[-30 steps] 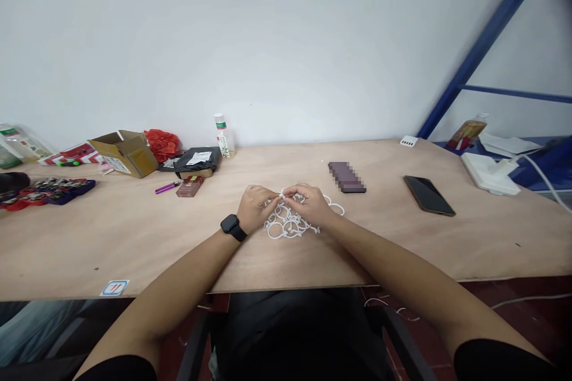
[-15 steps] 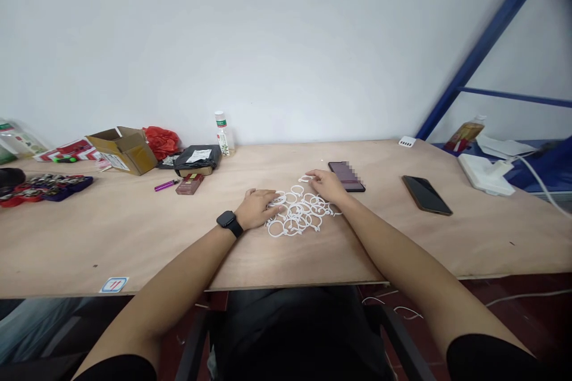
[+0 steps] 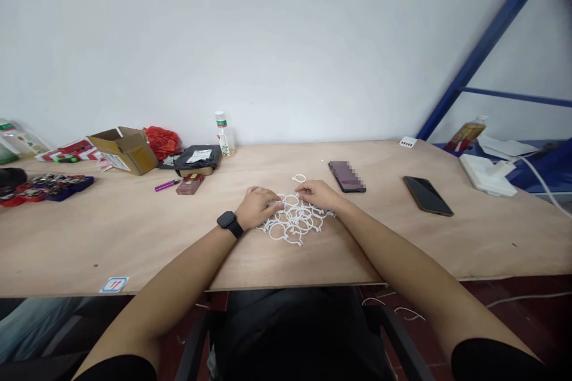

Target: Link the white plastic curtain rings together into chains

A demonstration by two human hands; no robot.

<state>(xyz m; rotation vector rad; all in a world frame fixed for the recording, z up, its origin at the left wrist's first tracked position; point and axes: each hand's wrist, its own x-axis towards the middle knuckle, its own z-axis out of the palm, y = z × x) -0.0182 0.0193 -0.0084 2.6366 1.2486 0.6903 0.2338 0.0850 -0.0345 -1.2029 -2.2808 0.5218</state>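
Note:
Several thin white plastic rings with small tabs lie in a loose pile point(image 3: 297, 217) on the wooden table in front of me. My left hand point(image 3: 258, 206) rests against the pile's left side, palm down, thumb apart from the fingers; its fingertips partly cover some rings. At the far edge of the pile, my right hand point(image 3: 316, 193) has its fingers bent together on a white ring point(image 3: 292, 200); the exact grip is partly hidden. One single ring point(image 3: 299, 178) lies apart, just beyond the right fingertips.
Two phones, one dark purple point(image 3: 346, 176) and one black point(image 3: 428, 195), lie to the right. A white power adapter point(image 3: 487, 174) is farther right. On the left are a purple lighter point(image 3: 167, 186), a dark red box point(image 3: 190, 184), a black package point(image 3: 197, 158), a bottle point(image 3: 224, 136) and an open carton point(image 3: 125, 152).
My right hand has moved left and slightly nearer me, away from the ring at the top, which now lies alone. Some rings have shifted and spread toward me; my left hand has barely moved.

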